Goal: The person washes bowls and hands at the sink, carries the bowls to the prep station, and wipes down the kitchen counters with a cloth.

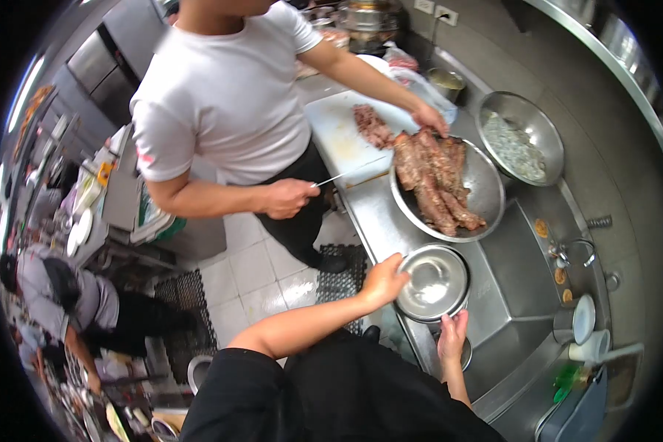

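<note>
A small stack of shiny steel bowls (436, 280) is held between my two hands over the front edge of the sink. My left hand (384, 281) grips the rim at the near left, fingers closed on it. At the lower rim, my right hand (453, 333) supports the stack with its fingers up against the side. Just beyond sits a large steel bowl (493, 221) with long pieces of cooked meat (435, 177) in it. A co-worker's hand (429, 118) touches the meat, while the other hand (291, 197) holds a knife (339, 177).
A white cutting board (339, 140) bears chopped meat (372, 125). Further back stands a steel bowl (549, 173) of pale translucent food. The steel sink (519, 269) and faucet (563, 254) are at right. A co-worker (228, 96) stands ahead; another person (74, 295) works at left.
</note>
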